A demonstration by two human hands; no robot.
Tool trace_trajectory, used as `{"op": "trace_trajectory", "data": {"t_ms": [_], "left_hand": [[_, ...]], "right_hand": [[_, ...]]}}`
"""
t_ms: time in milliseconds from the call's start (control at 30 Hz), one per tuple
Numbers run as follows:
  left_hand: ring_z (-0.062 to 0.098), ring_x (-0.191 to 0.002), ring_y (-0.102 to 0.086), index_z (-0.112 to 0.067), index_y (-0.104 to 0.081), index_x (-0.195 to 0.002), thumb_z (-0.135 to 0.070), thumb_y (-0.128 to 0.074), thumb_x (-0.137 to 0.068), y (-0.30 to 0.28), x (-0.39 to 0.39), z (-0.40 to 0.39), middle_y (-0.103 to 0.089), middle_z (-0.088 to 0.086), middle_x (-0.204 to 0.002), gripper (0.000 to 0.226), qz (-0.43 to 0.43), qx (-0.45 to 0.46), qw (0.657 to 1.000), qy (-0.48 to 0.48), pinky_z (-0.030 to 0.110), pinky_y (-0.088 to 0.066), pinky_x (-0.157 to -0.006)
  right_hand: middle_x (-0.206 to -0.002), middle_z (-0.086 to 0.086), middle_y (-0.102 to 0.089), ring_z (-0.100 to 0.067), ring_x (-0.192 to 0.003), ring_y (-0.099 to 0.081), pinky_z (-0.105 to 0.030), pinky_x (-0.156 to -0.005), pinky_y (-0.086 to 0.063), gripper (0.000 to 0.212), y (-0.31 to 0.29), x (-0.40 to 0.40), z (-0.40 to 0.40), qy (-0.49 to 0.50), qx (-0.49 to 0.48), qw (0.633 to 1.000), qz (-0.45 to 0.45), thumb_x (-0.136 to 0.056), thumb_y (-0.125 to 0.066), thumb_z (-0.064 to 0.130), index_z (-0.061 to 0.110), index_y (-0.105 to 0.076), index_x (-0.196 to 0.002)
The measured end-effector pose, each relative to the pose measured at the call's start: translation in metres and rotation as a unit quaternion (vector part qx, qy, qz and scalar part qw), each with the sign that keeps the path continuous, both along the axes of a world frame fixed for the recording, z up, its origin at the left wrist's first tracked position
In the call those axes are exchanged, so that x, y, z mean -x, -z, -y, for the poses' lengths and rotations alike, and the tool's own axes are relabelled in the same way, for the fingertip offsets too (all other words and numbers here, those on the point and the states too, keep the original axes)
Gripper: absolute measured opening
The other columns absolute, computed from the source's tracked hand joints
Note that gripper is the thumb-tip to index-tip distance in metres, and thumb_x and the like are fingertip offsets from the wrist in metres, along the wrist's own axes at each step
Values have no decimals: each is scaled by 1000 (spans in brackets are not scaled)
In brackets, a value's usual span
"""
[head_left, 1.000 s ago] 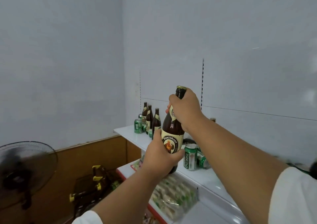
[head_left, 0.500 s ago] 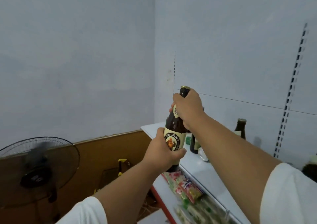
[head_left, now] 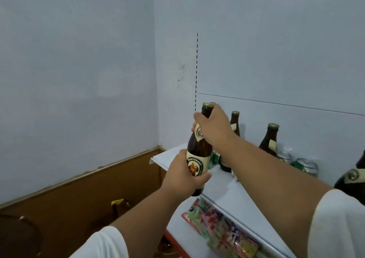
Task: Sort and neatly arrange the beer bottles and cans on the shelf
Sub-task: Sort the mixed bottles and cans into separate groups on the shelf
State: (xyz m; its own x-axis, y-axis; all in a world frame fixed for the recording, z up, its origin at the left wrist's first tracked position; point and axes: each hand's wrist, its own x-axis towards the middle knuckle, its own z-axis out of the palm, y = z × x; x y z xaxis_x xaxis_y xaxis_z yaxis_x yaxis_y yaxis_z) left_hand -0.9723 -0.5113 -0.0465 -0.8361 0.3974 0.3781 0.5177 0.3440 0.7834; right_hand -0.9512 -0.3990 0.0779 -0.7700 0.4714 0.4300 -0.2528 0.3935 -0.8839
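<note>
Person holds a brown beer bottle [head_left: 198, 151] upright in both hands at the front edge of the white shelf [head_left: 223, 190].

The left hand [head_left: 184, 175] wraps its lower body, the right hand [head_left: 214, 128] grips its neck; further right, two more bottles [head_left: 269, 139] and green cans [head_left: 305, 166] stand on the shelf.

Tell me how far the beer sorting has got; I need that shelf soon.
Two bottles already stand at the back. One bottle is in both hands, held over the shelf. The cans lying tipped beside them still need standing up.
</note>
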Motion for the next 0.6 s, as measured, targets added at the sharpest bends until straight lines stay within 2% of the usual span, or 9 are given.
{"op": "trace_trajectory", "data": {"t_ms": [67,100,200,367,433,533,600], "left_hand": [[5,-92,-63,-40,-45,-110,-72,-73,-53,5,23,-19,-60,-17,-101,72,-38,45,998,-9,25,-59,-73],[7,-94,-60,-39,-44,-111,-75,-70,-53,8,32,-29,-57,-15,-102,73,-54,68,996,-13,28,-58,-76],[8,-95,-55,-36,-44,-112,-78,-68,-56,18,54,-58,-52,-13,-103,74,-73,96,993,9,28,-55,-80],[13,-101,-56,-26,-48,-117,-68,-75,-61,31,75,-95,-55,-7,-108,75,-60,85,993,47,30,-52,-85],[13,-102,-54,-25,-45,-120,-66,-76,-62,34,81,-104,-49,-9,-107,77,-69,78,993,52,28,-50,-87],[14,-102,-49,-22,-41,-121,-63,-78,-64,39,85,-114,-33,-11,-102,79,-81,65,993,60,27,-46,-85],[16,-99,-52,-21,-41,-116,-61,-80,-62,44,87,-116,-34,-10,-101,78,-69,59,993,73,29,-47,-80]], "right_hand": [[-77,-6,-72,-15,-65,-71,-30,-57,-58,13,5,16,-16,44,-8,999,9,-87,-61,22,20,-50,-94],[-80,-6,-72,-14,-66,-71,-28,-58,-57,13,9,24,-25,68,-22,997,15,-88,-61,24,21,-51,-96],[-88,-6,-71,-19,-79,-69,-36,-72,-57,17,24,43,-49,126,-70,989,33,-90,-60,28,18,-52,-101],[-91,-8,-70,-24,-84,-67,-41,-81,-55,17,38,62,-75,175,-99,978,52,-91,-58,28,17,-49,-100],[-90,-8,-70,-25,-83,-67,-44,-82,-55,16,41,69,-82,196,-90,975,61,-90,-57,29,17,-49,-97],[-88,-4,-69,-21,-81,-68,-42,-79,-56,14,47,75,-88,213,-90,971,65,-90,-56,33,23,-47,-92],[-87,-1,-69,-17,-78,-67,-37,-75,-56,13,53,78,-88,228,-92,966,75,-90,-56,35,26,-46,-89]]}}
